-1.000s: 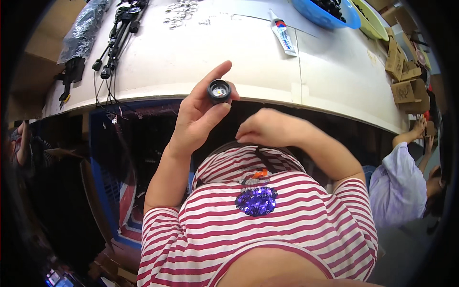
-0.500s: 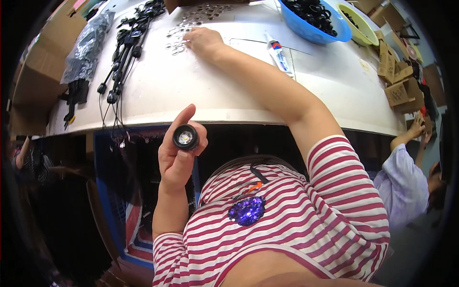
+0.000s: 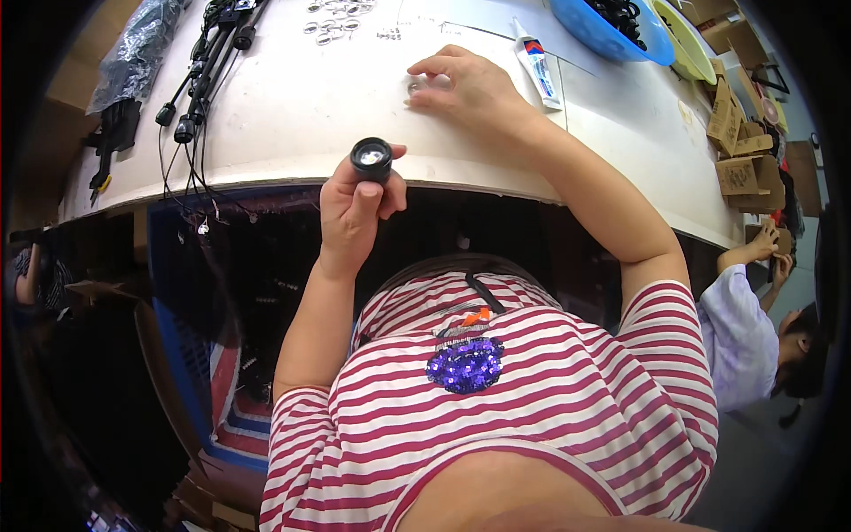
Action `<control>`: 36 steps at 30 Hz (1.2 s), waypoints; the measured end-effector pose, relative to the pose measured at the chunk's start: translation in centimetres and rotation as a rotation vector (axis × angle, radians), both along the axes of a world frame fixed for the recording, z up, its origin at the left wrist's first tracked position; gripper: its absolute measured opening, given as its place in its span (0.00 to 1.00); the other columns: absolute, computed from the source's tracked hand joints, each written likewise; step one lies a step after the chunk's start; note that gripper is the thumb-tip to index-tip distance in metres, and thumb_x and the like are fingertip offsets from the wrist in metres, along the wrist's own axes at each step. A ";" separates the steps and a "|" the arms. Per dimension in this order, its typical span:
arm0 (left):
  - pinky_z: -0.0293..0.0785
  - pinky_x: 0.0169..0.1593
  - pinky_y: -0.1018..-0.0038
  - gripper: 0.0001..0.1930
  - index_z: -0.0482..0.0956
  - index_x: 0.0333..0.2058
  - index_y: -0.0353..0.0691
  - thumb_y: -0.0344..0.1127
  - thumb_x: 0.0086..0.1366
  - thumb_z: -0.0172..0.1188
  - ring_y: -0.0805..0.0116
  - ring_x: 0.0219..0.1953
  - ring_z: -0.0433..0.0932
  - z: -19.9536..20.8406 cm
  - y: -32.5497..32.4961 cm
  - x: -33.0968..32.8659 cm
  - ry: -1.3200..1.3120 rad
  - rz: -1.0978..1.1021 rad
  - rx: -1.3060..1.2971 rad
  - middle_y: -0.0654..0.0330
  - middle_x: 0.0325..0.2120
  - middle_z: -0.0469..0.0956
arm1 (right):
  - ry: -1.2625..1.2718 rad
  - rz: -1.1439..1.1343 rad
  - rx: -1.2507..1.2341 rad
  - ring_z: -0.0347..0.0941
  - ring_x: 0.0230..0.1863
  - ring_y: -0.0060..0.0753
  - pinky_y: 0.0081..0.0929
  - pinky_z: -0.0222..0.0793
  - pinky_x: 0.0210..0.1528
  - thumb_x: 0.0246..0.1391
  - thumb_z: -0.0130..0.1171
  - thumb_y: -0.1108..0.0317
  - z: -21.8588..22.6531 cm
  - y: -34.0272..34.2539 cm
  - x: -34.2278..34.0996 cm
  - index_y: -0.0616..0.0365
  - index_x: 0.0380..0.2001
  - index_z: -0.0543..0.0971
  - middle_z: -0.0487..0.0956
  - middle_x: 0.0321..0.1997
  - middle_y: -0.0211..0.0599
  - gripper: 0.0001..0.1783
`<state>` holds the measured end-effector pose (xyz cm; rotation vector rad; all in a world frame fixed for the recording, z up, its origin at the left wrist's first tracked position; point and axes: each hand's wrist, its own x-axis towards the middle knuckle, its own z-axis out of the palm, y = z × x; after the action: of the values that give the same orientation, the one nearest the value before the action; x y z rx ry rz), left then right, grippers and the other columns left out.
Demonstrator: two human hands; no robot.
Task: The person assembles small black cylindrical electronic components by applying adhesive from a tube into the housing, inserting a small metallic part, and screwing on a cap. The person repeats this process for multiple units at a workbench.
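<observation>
The left hand (image 3: 352, 217) is gripping one round black cylinder (image 3: 370, 160), bright end facing up, by the front edge of the white surface (image 3: 292, 115). The right hand (image 3: 465, 87) is pinching one small clear piece (image 3: 414, 88), open room stretching leftward to the black corded parts (image 3: 184, 129). One soft tube (image 3: 538, 69), one smooth blue bowl (image 3: 620, 49) and one yellow bowl (image 3: 706, 66) are sitting rightward.

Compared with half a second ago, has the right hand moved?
Yes. Judged against the tube lying on the table, the right hand has come closer, rightward and away from the small round pieces.
</observation>
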<state>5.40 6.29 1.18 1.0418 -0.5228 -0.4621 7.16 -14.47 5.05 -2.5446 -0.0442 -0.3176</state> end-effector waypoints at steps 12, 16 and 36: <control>0.53 0.23 0.85 0.22 0.74 0.41 0.33 0.49 0.58 0.57 0.83 0.19 0.59 -0.1 -1.6 -0.6 -0.013 -0.076 -0.005 0.70 0.17 0.66 | 0.073 0.439 0.526 0.71 0.29 0.21 0.16 0.63 0.28 0.42 0.65 0.65 5.3 0.8 -3.9 0.56 0.30 0.82 0.78 0.32 0.31 0.10; 0.56 0.24 0.84 0.14 0.74 0.35 0.35 0.42 0.59 0.56 0.82 0.19 0.61 0.4 -2.8 -1.2 -0.037 -0.072 0.032 0.69 0.16 0.66 | 0.103 0.400 0.528 0.74 0.34 0.24 0.17 0.69 0.35 0.41 0.66 0.66 5.7 0.2 -5.5 0.57 0.31 0.82 0.78 0.34 0.33 0.12; 0.51 0.22 0.81 0.32 0.72 0.38 0.33 0.59 0.49 0.61 0.81 0.16 0.57 1.7 -6.1 -2.5 -0.032 -0.134 0.070 0.69 0.12 0.62 | 0.254 -0.497 -0.497 0.75 0.37 0.35 0.30 0.70 0.41 0.41 0.61 0.67 6.7 -29.3 -0.2 0.48 0.33 0.81 0.79 0.33 0.37 0.11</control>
<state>2.93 0.17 2.84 1.0871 -0.6111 -0.5867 6.98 -43.74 11.71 -3.0438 0.6945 -0.1799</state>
